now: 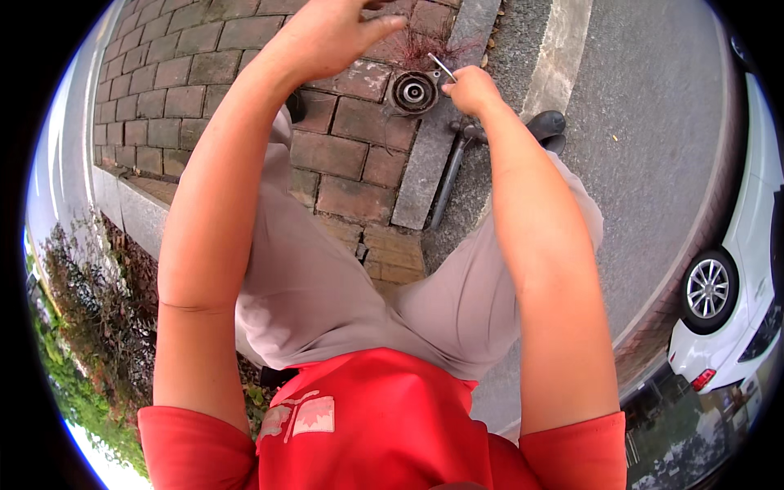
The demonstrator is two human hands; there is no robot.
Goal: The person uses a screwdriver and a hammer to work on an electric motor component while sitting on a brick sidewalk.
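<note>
While the rod is gripped between the closed fingers and thumb of the right hand at the upper centre of the frame, the round part is found just left of that hand, laid on the brick paving against the kerb. Whether the part is touched by the rod cannot be told. The left hand is held above the paving at the top edge, its thumb spread; its fingertips are cut off by the frame, so whether anything is held cannot be told. The hammer is left unheld below the right hand. Loose red strands are noted above the part, from which some stripping is judged to have been done. The hub and dark rim are seen nested together, so the breaking-down is judged partial, with the core remaining to be dealt with. No box, tray or bag is observed in use; only the part itself is cup-like, a pale hub being contained within its rim. Its deeper contents cannot be made out.
</note>
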